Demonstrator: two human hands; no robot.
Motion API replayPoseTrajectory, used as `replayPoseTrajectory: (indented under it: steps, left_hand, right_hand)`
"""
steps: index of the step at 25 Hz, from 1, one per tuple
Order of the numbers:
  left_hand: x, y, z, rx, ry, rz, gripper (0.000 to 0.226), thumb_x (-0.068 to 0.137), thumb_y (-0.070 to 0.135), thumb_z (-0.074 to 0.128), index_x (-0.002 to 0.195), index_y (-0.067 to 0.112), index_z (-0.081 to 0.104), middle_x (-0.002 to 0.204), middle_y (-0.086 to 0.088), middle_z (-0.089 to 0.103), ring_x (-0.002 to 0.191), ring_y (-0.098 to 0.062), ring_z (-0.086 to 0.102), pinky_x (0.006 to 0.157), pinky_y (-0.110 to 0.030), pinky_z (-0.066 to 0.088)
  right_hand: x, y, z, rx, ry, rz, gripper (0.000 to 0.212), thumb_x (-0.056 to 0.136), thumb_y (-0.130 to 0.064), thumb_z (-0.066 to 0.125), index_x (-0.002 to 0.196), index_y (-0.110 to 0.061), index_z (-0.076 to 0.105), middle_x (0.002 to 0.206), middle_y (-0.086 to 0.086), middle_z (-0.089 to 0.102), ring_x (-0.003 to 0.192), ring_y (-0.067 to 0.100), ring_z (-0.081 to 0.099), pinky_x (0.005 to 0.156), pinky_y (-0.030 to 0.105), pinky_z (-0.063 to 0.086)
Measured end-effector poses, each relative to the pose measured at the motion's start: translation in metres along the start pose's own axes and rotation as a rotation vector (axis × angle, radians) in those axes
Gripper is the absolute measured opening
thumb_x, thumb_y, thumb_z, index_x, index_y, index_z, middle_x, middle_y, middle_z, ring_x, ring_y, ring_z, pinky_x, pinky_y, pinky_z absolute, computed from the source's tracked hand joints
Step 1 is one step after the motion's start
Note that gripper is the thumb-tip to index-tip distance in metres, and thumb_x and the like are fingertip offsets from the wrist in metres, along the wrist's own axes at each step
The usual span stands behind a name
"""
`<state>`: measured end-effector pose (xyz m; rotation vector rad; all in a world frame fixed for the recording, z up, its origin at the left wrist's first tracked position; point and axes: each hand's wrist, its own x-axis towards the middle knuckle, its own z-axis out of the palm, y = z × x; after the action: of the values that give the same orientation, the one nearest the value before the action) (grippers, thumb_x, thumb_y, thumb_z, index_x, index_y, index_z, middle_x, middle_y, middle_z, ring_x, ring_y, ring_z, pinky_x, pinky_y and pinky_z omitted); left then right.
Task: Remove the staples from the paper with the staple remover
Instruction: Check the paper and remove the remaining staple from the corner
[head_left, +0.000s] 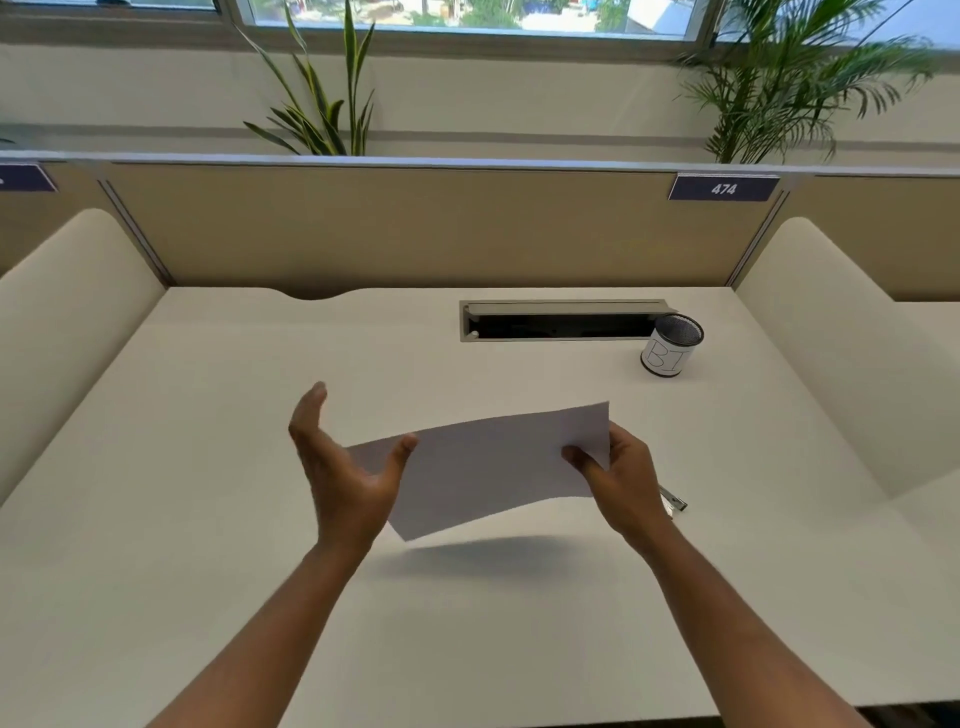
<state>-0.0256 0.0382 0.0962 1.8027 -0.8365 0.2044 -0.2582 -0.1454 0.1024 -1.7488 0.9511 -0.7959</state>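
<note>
At frame centre the right hand (621, 480) pinches the paper (488, 467) by its right end, lifted off the desk (208, 415), long axis running left to right. The left hand (343, 467) is spread wide at its left end, gripping nothing. A metal tool (674, 501), likely the staple remover, lies on the desk just behind the right hand, the nearer one.

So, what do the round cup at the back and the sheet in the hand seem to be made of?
Cup: apparently dark metal mesh, judging by the fine grid inside its rim, with a white paper label around it. Sheet: thin matte white paper; it bows while the right hand pinches one edge.
</note>
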Motion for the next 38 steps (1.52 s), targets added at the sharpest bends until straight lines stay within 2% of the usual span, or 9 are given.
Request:
replayPoseTrajectory:
  steps: [6, 11, 20, 25, 29, 31, 34, 36, 38]
  left_hand:
    - [-0.006, -0.011, 0.013, -0.427, -0.214, -0.503, 0.038, 0.092, 0.013, 0.07, 0.121, 0.025, 0.048, 0.122, -0.005, 0.062, 0.117, -0.029, 0.061, 0.09, -0.032, 0.051]
    - [-0.005, -0.001, 0.015, -0.364, -0.168, -0.411, 0.016, 0.092, 0.026, 0.054, 0.1, 0.038, 0.047, 0.104, -0.005, 0.062, 0.096, -0.027, 0.062, 0.083, -0.046, 0.052]
    - [-0.038, -0.027, 0.027, -0.303, -0.306, -0.561, 0.022, 0.098, 0.01, 0.062, 0.107, 0.027, 0.053, 0.105, 0.002, 0.07, 0.1, -0.019, 0.069, 0.087, -0.041, 0.055]
    - [-0.019, -0.022, 0.028, -0.147, -0.314, -0.395, 0.013, 0.099, 0.008, 0.057, 0.109, 0.016, 0.055, 0.094, 0.005, 0.067, 0.088, -0.021, 0.066, 0.078, -0.039, 0.053]
    - [0.02, 0.0, 0.02, 0.039, -0.346, 0.005, 0.019, 0.095, 0.0, 0.052, 0.096, 0.019, 0.049, 0.077, -0.002, 0.062, 0.066, -0.027, 0.058, 0.056, -0.032, 0.045]
    - [0.035, 0.013, 0.022, 0.071, -0.372, 0.2, 0.023, 0.089, -0.001, 0.056, 0.095, 0.021, 0.051, 0.079, -0.002, 0.065, 0.066, -0.025, 0.06, 0.063, -0.039, 0.052]
    - [0.036, 0.029, 0.026, 0.154, -0.257, 0.331, 0.024, 0.089, 0.007, 0.069, 0.108, 0.017, 0.057, 0.103, -0.004, 0.07, 0.094, -0.028, 0.067, 0.109, -0.056, 0.039]
    - [0.026, 0.03, 0.024, 0.166, -0.082, 0.246, 0.048, 0.087, 0.022, 0.073, 0.128, 0.01, 0.051, 0.134, -0.009, 0.058, 0.131, -0.029, 0.053, 0.124, -0.052, 0.012]
    - [0.013, 0.016, 0.021, 0.051, 0.055, 0.058, 0.082, 0.081, 0.03, 0.082, 0.143, 0.002, 0.037, 0.152, -0.014, 0.038, 0.145, -0.028, 0.036, 0.124, -0.052, 0.016]
  right_hand:
    - [0.001, 0.014, 0.01, 0.15, 0.111, 0.093, 0.026, 0.092, -0.005, 0.07, 0.091, -0.031, 0.071, 0.083, -0.015, 0.075, 0.076, 0.004, 0.065, 0.07, 0.021, 0.051]
    - [0.001, 0.03, 0.017, 0.237, 0.237, 0.16, 0.016, 0.093, -0.01, 0.071, 0.095, -0.026, 0.072, 0.094, 0.003, 0.077, 0.088, 0.026, 0.07, 0.079, 0.041, 0.056]
    - [-0.018, 0.074, 0.032, 0.139, 0.164, 0.324, 0.024, 0.09, -0.012, 0.075, 0.093, -0.034, 0.068, 0.099, -0.006, 0.077, 0.101, 0.025, 0.072, 0.079, 0.032, 0.053]
    - [-0.004, 0.053, 0.021, 0.111, 0.219, 0.185, 0.059, 0.081, -0.011, 0.084, 0.13, -0.022, 0.053, 0.121, -0.004, 0.065, 0.113, 0.021, 0.064, 0.094, 0.035, 0.051]
    - [0.021, 0.011, 0.006, -0.466, 0.275, -0.329, 0.076, 0.071, -0.025, 0.089, 0.137, -0.018, 0.053, 0.137, -0.001, 0.059, 0.128, 0.017, 0.054, 0.108, 0.035, 0.041]
    - [0.03, -0.004, 0.009, -0.53, 0.086, -0.424, 0.053, 0.077, -0.026, 0.084, 0.125, -0.022, 0.065, 0.125, -0.007, 0.07, 0.119, 0.015, 0.063, 0.102, 0.04, 0.049]
    - [0.032, -0.011, 0.018, -0.378, -0.092, -0.294, 0.014, 0.089, -0.014, 0.074, 0.1, -0.023, 0.074, 0.091, -0.011, 0.077, 0.08, 0.014, 0.071, 0.073, 0.036, 0.057]
    - [0.028, -0.005, 0.019, -0.225, -0.032, -0.173, 0.014, 0.09, -0.008, 0.071, 0.088, -0.021, 0.074, 0.083, -0.009, 0.076, 0.074, 0.012, 0.068, 0.067, 0.033, 0.054]
    - [0.023, 0.003, 0.016, -0.006, 0.006, -0.057, 0.015, 0.092, -0.004, 0.07, 0.086, -0.018, 0.071, 0.085, -0.002, 0.075, 0.076, 0.016, 0.069, 0.07, 0.037, 0.054]
